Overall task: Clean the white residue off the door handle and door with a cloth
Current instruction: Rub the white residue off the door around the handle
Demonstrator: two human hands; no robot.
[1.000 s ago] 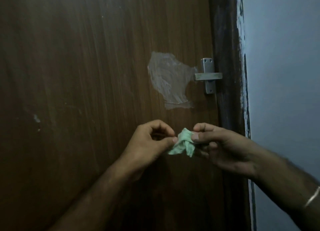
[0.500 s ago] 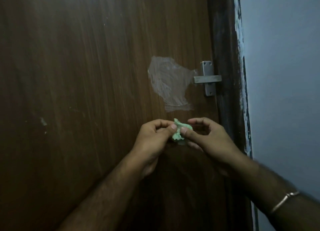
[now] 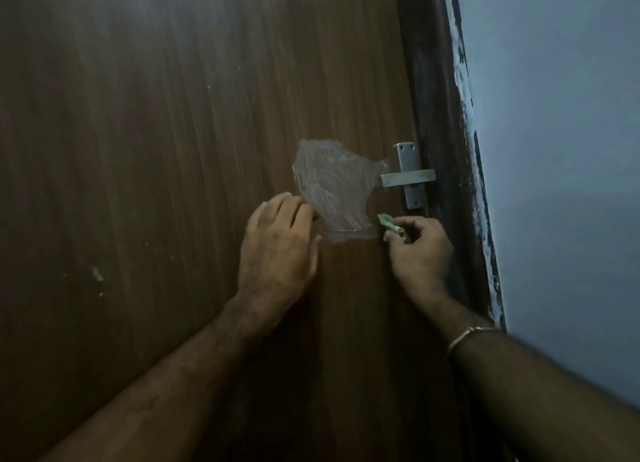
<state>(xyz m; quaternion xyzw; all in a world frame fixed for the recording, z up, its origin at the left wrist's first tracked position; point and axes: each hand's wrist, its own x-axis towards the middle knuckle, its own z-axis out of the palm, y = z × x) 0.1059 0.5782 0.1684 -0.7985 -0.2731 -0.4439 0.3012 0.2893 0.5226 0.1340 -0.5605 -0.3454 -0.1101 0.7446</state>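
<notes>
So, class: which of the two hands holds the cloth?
The right hand pinches the green cloth below the handle; the left hand holds nothing.

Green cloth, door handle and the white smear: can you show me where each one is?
Cloth [image 3: 390,226]: head view, on the crumpled bit poking out of the right hand.
Handle [image 3: 408,178]: head view, middle of the metal lever.
Smear [image 3: 332,181]: head view, centre of the white patch on the door.

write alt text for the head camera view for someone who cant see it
A person's right hand pinches a small crumpled green cloth at the lower right edge of a white residue patch on a brown wooden door. The left hand lies flat on the door beside the patch. A metal door handle sits right of it.
</notes>
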